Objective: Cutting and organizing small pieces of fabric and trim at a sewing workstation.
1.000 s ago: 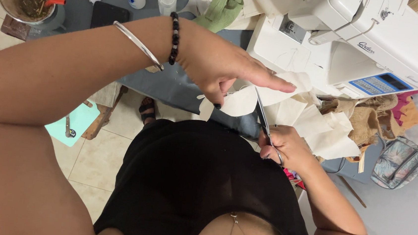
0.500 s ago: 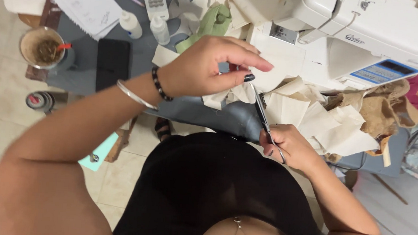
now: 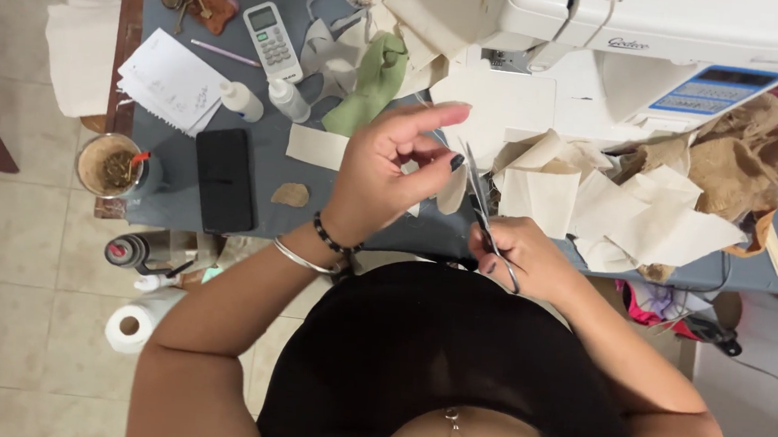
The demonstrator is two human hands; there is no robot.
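Where hands (image 3: pixel 383 176) meet: slim steel scissors (image 3: pixel 481 205), limp cloth (image 3: pixel 453 188).

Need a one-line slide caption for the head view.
Right hand holds scissors to a cream cloth scrap pinched by the left hand over a cluttered sewing table.

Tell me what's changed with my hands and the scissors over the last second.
The left hand has swung from reaching across the body back toward the table's middle, fingers now pinching a small cream fabric piece by the blades. The right hand stayed near the table edge, still gripping the scissors, blades pointing away. The phone and sewing machine did not move.
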